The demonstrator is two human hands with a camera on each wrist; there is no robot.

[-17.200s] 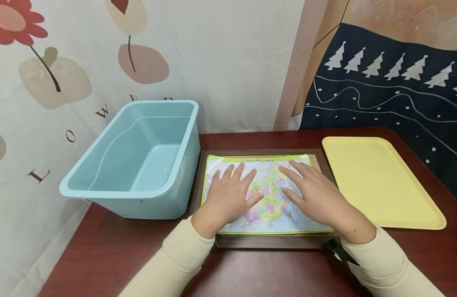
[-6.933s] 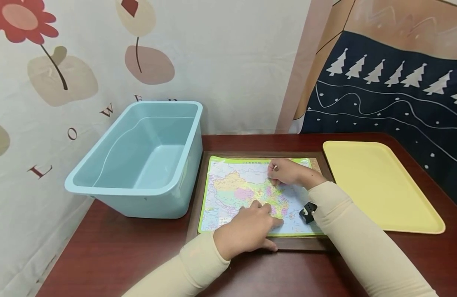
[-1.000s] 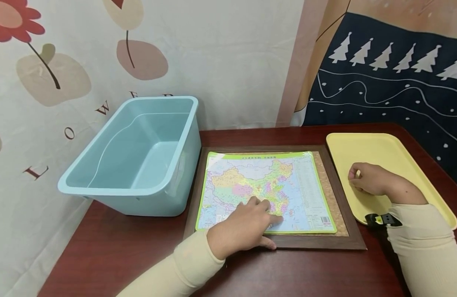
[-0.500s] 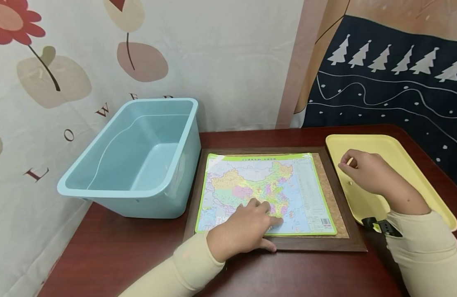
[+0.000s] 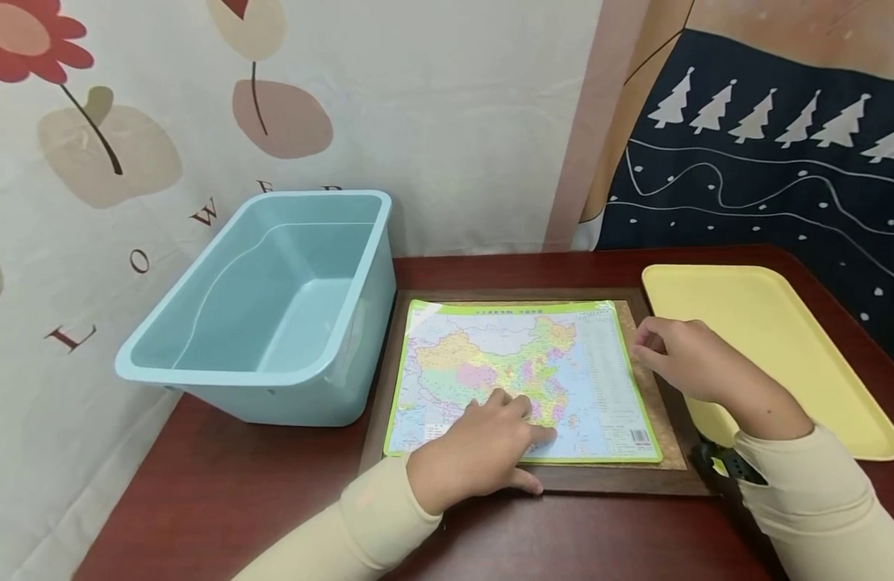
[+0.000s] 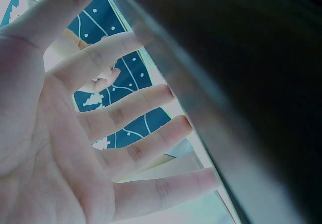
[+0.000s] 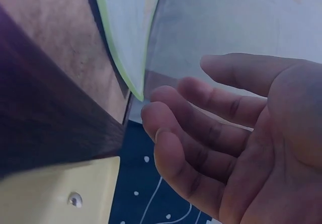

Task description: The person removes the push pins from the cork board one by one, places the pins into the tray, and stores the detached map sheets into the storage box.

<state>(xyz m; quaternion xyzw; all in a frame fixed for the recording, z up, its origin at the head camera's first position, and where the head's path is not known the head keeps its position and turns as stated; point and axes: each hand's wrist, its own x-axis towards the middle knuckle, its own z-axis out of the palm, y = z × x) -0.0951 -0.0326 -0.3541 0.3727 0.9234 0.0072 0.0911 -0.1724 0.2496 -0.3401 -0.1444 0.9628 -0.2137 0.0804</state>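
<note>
A printed map (image 5: 447, 347) with a green border lies on a cork board (image 5: 669, 440) in a dark wooden frame (image 5: 621, 479). My left hand (image 5: 476, 448) rests on the map's lower part with fingers spread, its thumb at the front of the frame. In the left wrist view its fingers look straight. My right hand (image 5: 697, 363) hovers by the board's right side, near the map's upper right corner. Loosely bent fingers (image 7: 201, 133) hold nothing in the right wrist view. A small round silver thing (image 7: 75, 200) lies on the yellow tray (image 5: 781, 347); its kind is unclear.
To the left of the board stands a deep light-blue tub (image 5: 222, 377). The tray is to the right of the frame, on the red-brown table (image 5: 200, 500). Patterned cloths (image 5: 454, 137) hang behind. A black device (image 5: 730, 464) is strapped to my right wrist.
My right hand has moved left from over the tray to the board's right edge, its fingers looser. My left hand stays in place. Earlier, my right hand was at the map's top edge.
</note>
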